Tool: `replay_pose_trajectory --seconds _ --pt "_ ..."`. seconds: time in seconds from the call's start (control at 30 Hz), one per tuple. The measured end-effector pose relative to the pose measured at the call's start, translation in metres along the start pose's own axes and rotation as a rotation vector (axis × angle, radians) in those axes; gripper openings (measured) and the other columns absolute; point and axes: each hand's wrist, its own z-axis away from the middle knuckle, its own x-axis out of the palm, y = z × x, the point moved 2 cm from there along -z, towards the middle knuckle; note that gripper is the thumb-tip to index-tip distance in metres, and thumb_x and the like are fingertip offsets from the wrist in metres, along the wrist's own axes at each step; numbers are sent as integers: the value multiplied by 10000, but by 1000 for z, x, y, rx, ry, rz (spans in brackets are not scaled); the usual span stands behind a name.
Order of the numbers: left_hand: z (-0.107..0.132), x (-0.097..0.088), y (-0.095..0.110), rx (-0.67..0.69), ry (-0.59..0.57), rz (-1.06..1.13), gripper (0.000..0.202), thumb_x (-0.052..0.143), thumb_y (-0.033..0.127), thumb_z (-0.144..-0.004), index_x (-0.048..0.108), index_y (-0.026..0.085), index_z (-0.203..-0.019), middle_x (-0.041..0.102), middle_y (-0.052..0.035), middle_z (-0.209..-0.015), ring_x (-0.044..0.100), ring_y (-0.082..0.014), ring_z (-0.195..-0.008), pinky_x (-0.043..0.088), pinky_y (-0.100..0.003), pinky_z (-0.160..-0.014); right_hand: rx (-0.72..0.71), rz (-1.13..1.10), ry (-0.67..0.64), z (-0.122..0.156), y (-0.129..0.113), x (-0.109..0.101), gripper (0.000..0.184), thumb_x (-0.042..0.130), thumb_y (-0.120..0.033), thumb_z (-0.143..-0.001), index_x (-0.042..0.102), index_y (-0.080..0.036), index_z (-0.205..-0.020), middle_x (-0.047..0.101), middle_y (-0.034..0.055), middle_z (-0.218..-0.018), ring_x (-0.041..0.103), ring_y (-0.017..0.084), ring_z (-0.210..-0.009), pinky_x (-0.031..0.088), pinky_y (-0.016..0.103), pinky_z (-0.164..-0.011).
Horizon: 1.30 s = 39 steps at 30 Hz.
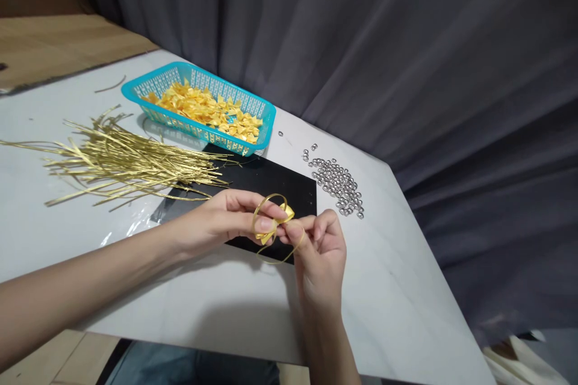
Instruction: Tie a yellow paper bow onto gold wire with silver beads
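Observation:
Between the thumb and fingers of my left hand [235, 216] is a small yellow satin ribbon bow [286, 213]. A thin gold cord [255, 212] loops above and below the bow. My right hand [321, 240] meets the left one at the bow, its thumb and index finger pinched on the gold cord close to the knot area. The fingertips hide where cord and bow join. Both hands are held over a black flat sheet [289, 183] on the table.
A blue plastic basket [269, 126] of yellow bows stands at the back. Left of the sheet lies a bundle of gold cords [135, 162]. Many small silver beads [336, 183] are scattered on the white table [388, 289] at right. A dark curtain [361, 42] hangs behind.

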Motion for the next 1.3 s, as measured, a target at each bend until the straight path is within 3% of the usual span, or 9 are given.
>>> replay_pose_trajectory --seconds 0.47,0.87,1.13,1.3 --pt "0 1 0 -49 -1 12 161 875 216 -661 802 175 -798 780 -45 -759 688 -96 -652 504 -146 -605 9 101 47 0 -3 -2 388 819 -201 -743 439 -219 -670 717 -59 -613 719 135 -585 597 225 -570" --pt "-1 0 -2 -61 -1 24 160 877 207 -655 794 166 -786 771 -38 -725 674 -96 -618 500 -172 -614 11 73 28 0 -2 -1 391 812 -207 -757 435 -212 -651 703 -67 -598 692 100 -549 581 190 -567" --pt "-1 1 1 -20 -17 -26 129 848 208 -690 803 189 -809 778 -42 -774 699 -121 -721 491 -179 -652 -15 103 39 0 -2 -1 373 800 -213 -769 436 -224 -684 700 -67 -616 699 117 -569 584 217 -571" --pt "1 2 2 2 8 -46 148 859 232 -675 801 178 -800 764 -33 -744 652 -101 -618 487 -198 -628 -48 110 37 0 -4 -2 350 777 -187 -793 439 -227 -712 722 -64 -655 714 114 -607 580 203 -579"
